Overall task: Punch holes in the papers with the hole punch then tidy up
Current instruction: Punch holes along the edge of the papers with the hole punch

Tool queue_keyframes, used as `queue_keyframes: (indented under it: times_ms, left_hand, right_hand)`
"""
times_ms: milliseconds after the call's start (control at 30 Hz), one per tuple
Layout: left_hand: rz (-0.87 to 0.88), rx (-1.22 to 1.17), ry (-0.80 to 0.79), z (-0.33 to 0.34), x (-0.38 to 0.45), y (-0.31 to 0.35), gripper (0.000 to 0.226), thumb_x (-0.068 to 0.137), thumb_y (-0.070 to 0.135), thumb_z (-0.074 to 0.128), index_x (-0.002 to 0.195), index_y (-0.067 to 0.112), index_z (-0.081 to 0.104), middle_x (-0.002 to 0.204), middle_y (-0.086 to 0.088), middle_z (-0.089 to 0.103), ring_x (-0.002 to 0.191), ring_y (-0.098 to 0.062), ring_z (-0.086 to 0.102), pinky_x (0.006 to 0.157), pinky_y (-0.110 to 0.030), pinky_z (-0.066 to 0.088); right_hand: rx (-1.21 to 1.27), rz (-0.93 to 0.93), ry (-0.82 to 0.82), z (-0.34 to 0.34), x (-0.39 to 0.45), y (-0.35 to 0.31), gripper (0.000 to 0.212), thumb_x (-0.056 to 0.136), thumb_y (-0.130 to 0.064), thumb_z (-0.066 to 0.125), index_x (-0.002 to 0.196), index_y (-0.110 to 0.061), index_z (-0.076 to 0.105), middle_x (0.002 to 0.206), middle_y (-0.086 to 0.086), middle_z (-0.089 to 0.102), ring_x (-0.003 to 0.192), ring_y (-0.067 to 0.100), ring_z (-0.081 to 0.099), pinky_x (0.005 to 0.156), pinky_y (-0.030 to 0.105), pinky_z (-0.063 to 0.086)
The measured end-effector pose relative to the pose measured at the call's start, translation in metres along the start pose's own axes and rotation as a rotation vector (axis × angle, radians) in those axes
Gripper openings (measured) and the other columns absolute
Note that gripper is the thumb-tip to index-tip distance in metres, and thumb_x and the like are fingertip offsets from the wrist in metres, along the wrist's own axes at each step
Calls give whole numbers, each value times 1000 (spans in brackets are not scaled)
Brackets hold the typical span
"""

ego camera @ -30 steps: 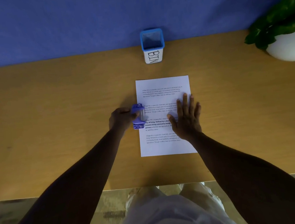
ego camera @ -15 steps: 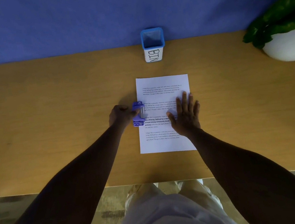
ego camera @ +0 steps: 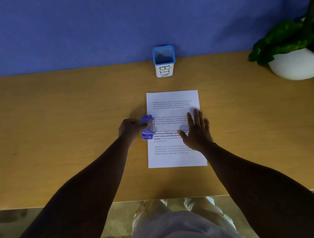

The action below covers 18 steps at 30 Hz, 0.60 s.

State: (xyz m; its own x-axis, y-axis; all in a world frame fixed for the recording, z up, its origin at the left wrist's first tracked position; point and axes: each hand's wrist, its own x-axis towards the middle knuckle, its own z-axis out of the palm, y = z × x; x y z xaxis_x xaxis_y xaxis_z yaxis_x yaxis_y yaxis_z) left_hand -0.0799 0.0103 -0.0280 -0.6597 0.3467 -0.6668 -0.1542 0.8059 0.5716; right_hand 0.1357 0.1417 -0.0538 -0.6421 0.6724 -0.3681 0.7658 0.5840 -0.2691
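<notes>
On the wooden desk (ego camera: 59,126), the white pot (ego camera: 296,66) at the far right holds a leafy plant (ego camera: 285,39), and the little blue "BIN" cup (ego camera: 164,62) at the back looks empty. The papers (ego camera: 176,160) lie mid-desk under the flat, spread right hand (ego camera: 196,132), while the left hand (ego camera: 130,129) grips the purple hole punch (ego camera: 147,127) on their left edge. Basically the same as half a second ago.

The small blue-rimmed container (ego camera: 164,61) at upper centre of the frame carries a white label hand-lettered "BIN", the letters turned sideways. The printed paper (ego camera: 174,128) at centre holds four short paragraphs in small type. Most of it is too fine to read; the opening "Village life is a peaceful" can be made out, and the bold words "way of living", "around strong community bonds" and "primary" in the third paragraph.
</notes>
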Motion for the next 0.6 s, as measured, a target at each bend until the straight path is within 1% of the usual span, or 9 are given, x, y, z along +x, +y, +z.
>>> queue_keyframes:
  times_ms: [67, 100, 167, 267, 333, 367, 467, 533, 600]
  left_hand:
    - [14, -18, -4, 0, -5, -2, 58, 67, 49, 86, 100, 5, 66, 103, -14, 70, 96, -29, 68, 90, -44, 57]
    - [15, -28, -13, 0, -8, -3, 61, 67, 50, 86, 104, 5, 66, 101, -12, 69, 94, -27, 67, 88, -41, 57]
    - [-12, -42, -26, -1, -16, -4, 82, 66, 52, 86, 127, 4, 60, 109, -13, 70, 93, -28, 68, 88, -41, 58]
    - [-64, -105, -39, -3, -28, -8, 98, 64, 50, 88, 140, 3, 47, 110, -11, 68, 77, -20, 62, 73, -36, 57]
    - [-98, -132, -63, -4, -33, -14, 102, 62, 48, 89, 141, 0, 46, 92, -5, 64, 69, -16, 57, 64, -31, 53]
    - [-114, -124, -71, -5, -34, -18, 102, 61, 49, 90, 140, 1, 46, 86, -2, 62, 67, -15, 57, 63, -30, 53]
    - [-131, -65, -82, -5, -40, -26, 101, 58, 48, 91, 138, 4, 48, 87, -2, 63, 76, -18, 60, 74, -34, 56]
    - [-102, 41, -77, -5, -43, -31, 92, 57, 47, 92, 131, 5, 57, 99, -6, 69, 90, -21, 66, 89, -38, 58]
    - [-81, 113, -60, -5, -45, -35, 81, 56, 47, 93, 122, 8, 65, 111, -11, 72, 104, -27, 69, 96, -43, 56]
  right_hand:
    - [26, 3, 14, -3, -3, 3, 83, 94, -56, 41, 155, -13, 3, 163, 14, -12, 150, 31, -12, 121, 52, 3]
    - [43, 8, 24, -4, -4, 4, 82, 95, -54, 42, 155, -13, 4, 163, 14, -9, 150, 31, -10, 121, 52, 5]
    - [91, 42, 53, -7, -7, 6, 80, 95, -50, 47, 154, -12, 10, 163, 14, 1, 151, 31, 0, 121, 50, 14]
    - [149, 120, 93, -13, -11, 8, 74, 94, -45, 51, 152, -12, 18, 161, 14, 16, 147, 33, 20, 116, 48, 30]
    - [157, 139, 115, -16, -12, 8, 69, 93, -42, 53, 149, -12, 24, 156, 14, 26, 140, 33, 33, 107, 47, 39]
    - [160, 151, 122, -18, -13, 9, 67, 93, -41, 54, 147, -12, 27, 153, 13, 31, 135, 32, 38, 102, 46, 43]
    - [197, 198, 121, -22, -15, 13, 60, 92, -38, 56, 141, -11, 35, 143, 12, 41, 127, 30, 44, 93, 45, 49]
    - [223, 229, 112, -24, -16, 15, 56, 92, -37, 57, 138, -10, 39, 139, 13, 44, 125, 30, 45, 91, 44, 50]
    - [233, 247, 99, -24, -19, 17, 54, 92, -37, 56, 137, -10, 40, 137, 13, 45, 124, 30, 44, 90, 43, 49]
